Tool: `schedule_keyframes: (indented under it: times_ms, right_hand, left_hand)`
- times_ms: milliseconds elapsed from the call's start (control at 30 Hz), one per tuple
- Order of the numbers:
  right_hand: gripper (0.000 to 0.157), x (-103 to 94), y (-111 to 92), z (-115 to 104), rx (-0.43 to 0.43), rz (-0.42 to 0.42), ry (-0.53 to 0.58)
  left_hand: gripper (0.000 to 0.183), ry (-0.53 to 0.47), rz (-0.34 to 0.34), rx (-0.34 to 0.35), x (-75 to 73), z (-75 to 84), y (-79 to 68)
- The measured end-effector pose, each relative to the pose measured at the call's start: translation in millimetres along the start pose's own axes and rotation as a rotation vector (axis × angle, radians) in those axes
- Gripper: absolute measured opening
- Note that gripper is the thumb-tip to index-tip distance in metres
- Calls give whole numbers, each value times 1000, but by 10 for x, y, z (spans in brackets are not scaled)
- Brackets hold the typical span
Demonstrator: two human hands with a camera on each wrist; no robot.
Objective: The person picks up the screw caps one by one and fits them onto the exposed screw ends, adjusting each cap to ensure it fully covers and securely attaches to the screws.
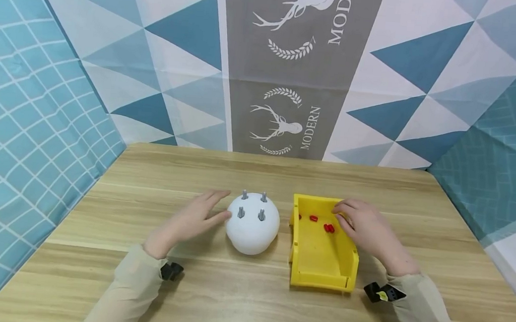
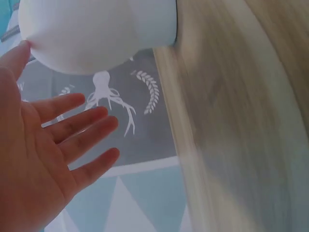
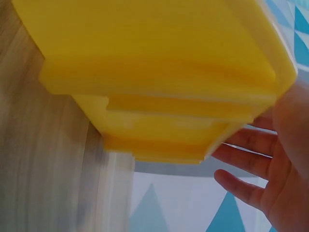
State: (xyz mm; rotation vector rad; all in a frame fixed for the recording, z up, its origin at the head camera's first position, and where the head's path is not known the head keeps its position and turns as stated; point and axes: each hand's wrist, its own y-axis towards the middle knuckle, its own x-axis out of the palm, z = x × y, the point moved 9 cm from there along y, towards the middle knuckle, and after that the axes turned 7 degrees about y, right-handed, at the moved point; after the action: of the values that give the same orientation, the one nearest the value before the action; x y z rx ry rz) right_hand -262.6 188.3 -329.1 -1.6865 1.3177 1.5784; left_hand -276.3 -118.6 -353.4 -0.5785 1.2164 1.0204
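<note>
A white rounded object (image 1: 252, 239) stands on the table, several threaded metal studs (image 1: 261, 215) sticking up from its top. My left hand (image 1: 192, 219) is beside it, thumb tip right at its side; the left wrist view shows the other fingers (image 2: 84, 145) spread and relaxed. To the right sits a yellow open-front bin (image 1: 320, 259) with several small red pieces (image 1: 329, 228) on its floor. Over the bin's right back rim rests my right hand (image 1: 364, 225), fingers loosely bent. In the right wrist view, the bin's side wall (image 3: 145, 34) hides part of that hand.
The wooden table (image 1: 246, 306) runs back to a patterned cloth (image 1: 188, 69) hanging behind it. Blue tiled-pattern cloth (image 1: 30, 112) hangs on the left. A dark strap device (image 1: 384, 293) is on the right wrist, another (image 1: 171, 271) on the left.
</note>
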Motion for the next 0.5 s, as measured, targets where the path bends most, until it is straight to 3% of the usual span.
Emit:
schedule_keyframes:
  times_ms: [200, 400, 500]
  right_hand:
    - [13, 77, 77, -153, -80, -51, -50]
    - [12, 159, 131, -264, -144, -89, -125]
    - [12, 203, 151, -315, -178, -94, -183]
  left_hand:
    - [68, -30, 2, 66, 35, 143, 30]
    - [81, -43, 18, 149, 120, 248, 102]
    - [90, -59, 19, 147, 141, 270, 123]
